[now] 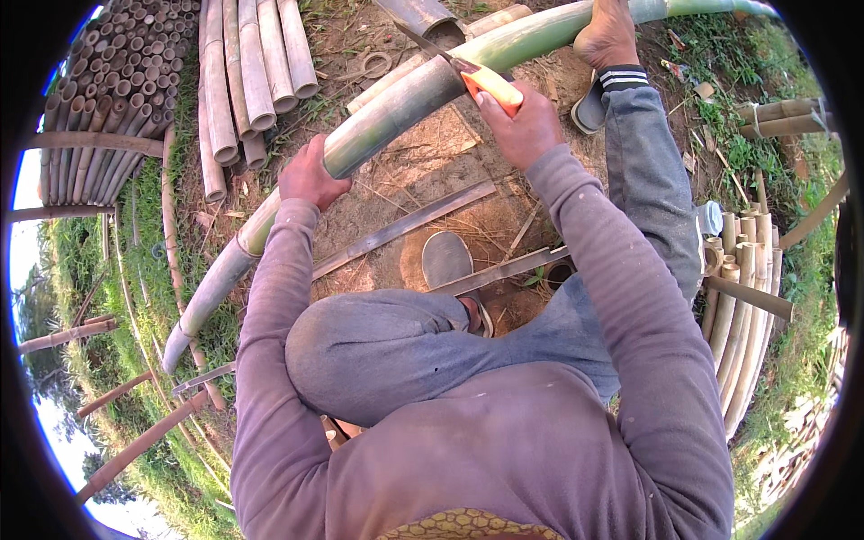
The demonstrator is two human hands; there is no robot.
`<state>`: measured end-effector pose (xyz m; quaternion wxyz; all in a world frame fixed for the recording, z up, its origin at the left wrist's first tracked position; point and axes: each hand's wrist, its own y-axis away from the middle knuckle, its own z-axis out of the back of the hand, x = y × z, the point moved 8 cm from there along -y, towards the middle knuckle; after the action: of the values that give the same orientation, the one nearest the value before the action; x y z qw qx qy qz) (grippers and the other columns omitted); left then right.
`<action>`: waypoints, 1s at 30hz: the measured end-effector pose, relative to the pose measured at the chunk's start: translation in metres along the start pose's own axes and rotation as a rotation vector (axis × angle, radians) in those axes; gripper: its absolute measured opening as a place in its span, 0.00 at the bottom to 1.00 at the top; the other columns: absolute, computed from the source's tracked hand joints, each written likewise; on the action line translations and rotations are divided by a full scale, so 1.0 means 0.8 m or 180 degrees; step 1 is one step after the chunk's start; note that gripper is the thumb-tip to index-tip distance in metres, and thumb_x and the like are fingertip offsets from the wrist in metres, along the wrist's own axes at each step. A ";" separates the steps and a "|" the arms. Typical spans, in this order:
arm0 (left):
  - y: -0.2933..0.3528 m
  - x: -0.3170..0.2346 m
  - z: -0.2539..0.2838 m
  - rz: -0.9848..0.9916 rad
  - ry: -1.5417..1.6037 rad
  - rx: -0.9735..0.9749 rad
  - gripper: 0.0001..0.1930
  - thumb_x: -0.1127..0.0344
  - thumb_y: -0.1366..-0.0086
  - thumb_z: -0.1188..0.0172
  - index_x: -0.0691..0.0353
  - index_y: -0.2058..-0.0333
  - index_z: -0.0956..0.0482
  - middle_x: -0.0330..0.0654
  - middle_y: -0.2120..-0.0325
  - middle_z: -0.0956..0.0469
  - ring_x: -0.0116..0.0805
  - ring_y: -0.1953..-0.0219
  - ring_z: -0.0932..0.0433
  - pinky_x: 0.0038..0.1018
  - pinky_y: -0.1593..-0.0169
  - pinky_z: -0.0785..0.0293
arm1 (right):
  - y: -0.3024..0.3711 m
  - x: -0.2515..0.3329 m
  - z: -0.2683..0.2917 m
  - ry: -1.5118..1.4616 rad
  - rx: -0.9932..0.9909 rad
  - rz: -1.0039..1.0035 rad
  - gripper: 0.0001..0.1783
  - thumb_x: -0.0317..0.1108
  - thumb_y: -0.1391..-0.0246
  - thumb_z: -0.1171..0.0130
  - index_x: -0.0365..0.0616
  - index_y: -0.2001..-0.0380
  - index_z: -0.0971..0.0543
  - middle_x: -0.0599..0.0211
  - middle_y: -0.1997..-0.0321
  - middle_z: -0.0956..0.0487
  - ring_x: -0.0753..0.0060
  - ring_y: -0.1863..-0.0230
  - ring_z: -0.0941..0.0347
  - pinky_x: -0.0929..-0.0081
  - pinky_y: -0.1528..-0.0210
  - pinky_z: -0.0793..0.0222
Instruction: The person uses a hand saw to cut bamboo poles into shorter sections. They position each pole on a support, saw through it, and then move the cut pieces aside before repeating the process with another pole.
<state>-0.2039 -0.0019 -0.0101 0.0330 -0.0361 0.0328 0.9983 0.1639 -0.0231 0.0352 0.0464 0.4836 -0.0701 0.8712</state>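
A long green bamboo pole [387, 126] runs slantwise in front of me, from the lower left to the far right. My left hand [312, 175] is wrapped over it left of the middle. In my right hand [525, 124] is the orange handle of a handsaw [486, 85]. Its narrow dark blade points up and left across the pole, at a ring-like joint; how deep the blade sits cannot be seen. Farther right, my bare foot [603, 36] rests against the pole.
Cut bamboo poles [247, 81] lie at the upper left, beside a tall bamboo stack [117, 81]. More poles [742, 297] stand at the right. Flat strips [405, 227] and a grey sandal [447, 261] lie on the dirt before me. A short, wide bamboo piece [418, 13] lies beyond the saw.
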 end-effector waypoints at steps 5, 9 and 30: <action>0.011 0.013 -0.009 0.0026 0.0096 -0.0021 0.44 0.50 0.53 0.20 0.49 0.35 0.26 0.48 0.46 0.16 0.53 0.45 0.16 0.44 0.42 0.18 | 0.202 0.011 0.138 -0.0073 0.0165 0.0093 0.08 0.25 0.36 0.32 0.35 0.55 0.18 0.62 0.70 0.15 0.76 0.68 0.16 0.71 0.66 0.23; 0.015 0.011 -0.011 -0.0044 0.0093 -0.0057 0.43 0.51 0.52 0.21 0.50 0.36 0.26 0.49 0.48 0.16 0.53 0.47 0.15 0.45 0.44 0.18 | 0.213 -0.015 0.132 -0.0305 0.0059 0.0159 0.07 0.26 0.35 0.32 0.35 0.56 0.18 0.62 0.68 0.15 0.75 0.68 0.16 0.70 0.65 0.23; -0.001 -0.009 -0.006 -0.0092 0.0128 -0.0037 0.45 0.51 0.54 0.20 0.50 0.35 0.27 0.49 0.47 0.16 0.53 0.46 0.15 0.45 0.43 0.18 | -0.019 -0.004 -0.003 0.0067 0.0113 0.0000 0.22 0.49 0.34 0.32 0.37 0.57 0.16 0.46 0.64 0.13 0.44 0.62 0.15 0.58 0.57 0.21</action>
<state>-0.1961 -0.0018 -0.0142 0.0465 -0.0568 0.0271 0.9969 0.1660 -0.0075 0.0328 0.0385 0.4752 -0.0541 0.8774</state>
